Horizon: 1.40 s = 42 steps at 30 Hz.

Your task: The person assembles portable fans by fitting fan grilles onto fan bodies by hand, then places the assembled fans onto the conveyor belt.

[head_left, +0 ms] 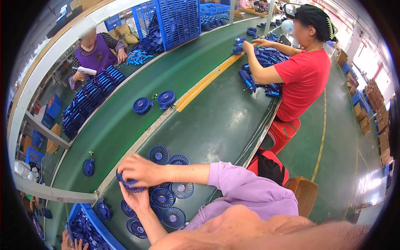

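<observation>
A dark-blue fan head (133,188) is held up beyond the blue crate (100,228) and to its right, above the counter (221,129). It is round and shallow, with a ribbed rim; fingers hide much of its face. The left hand (136,201) has its grip closed around it from beneath, while the right hand (143,170) clamps its upper side with bent fingers. Right of the crate lie loose round grilles (173,217), with thin radial slats and small central discs, some overlapping.

Grn flr (343,143) w/ yel line (321,141)
</observation>
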Available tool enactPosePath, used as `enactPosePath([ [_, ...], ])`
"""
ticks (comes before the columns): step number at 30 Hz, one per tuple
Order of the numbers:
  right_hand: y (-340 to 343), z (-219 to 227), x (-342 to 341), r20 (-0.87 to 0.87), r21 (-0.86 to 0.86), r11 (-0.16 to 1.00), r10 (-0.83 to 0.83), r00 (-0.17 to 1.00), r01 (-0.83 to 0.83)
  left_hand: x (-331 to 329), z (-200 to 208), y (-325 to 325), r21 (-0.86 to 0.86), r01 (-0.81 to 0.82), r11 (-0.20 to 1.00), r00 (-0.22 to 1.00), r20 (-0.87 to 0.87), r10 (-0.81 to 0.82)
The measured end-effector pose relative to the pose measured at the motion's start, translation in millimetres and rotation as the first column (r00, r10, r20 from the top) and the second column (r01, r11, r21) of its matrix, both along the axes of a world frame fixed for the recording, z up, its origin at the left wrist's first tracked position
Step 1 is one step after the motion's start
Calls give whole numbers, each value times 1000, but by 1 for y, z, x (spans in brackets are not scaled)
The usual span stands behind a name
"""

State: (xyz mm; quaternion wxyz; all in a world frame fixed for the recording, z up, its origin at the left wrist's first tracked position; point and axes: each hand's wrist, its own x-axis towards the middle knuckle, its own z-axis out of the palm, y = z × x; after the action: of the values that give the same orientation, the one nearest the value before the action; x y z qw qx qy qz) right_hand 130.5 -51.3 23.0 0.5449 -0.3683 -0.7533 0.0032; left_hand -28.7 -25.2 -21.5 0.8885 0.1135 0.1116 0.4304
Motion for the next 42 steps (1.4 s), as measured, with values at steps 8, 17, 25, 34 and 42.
enactPosePath([
  [8,-2,-10,0,-50,-354,888,295,954,-293,-8,2,-3,8,-30,1000,996,-82,30],
  [17,-3,-32,-42,-191,-321,930,124,974,-181,1,14,-28,246,-386,889,865,-238,441],
  [25,-9,-32,-42,-476,-368,862,147,867,-348,34,15,-39,862,-315,398,282,-315,906],
  [34,-3,-41,-36,-286,-332,908,162,945,-256,29,11,-22,568,-463,680,524,-443,728],
  [42,10,-38,-34,-657,-430,772,89,748,-469,41,4,0,752,-351,558,378,-431,819],
])
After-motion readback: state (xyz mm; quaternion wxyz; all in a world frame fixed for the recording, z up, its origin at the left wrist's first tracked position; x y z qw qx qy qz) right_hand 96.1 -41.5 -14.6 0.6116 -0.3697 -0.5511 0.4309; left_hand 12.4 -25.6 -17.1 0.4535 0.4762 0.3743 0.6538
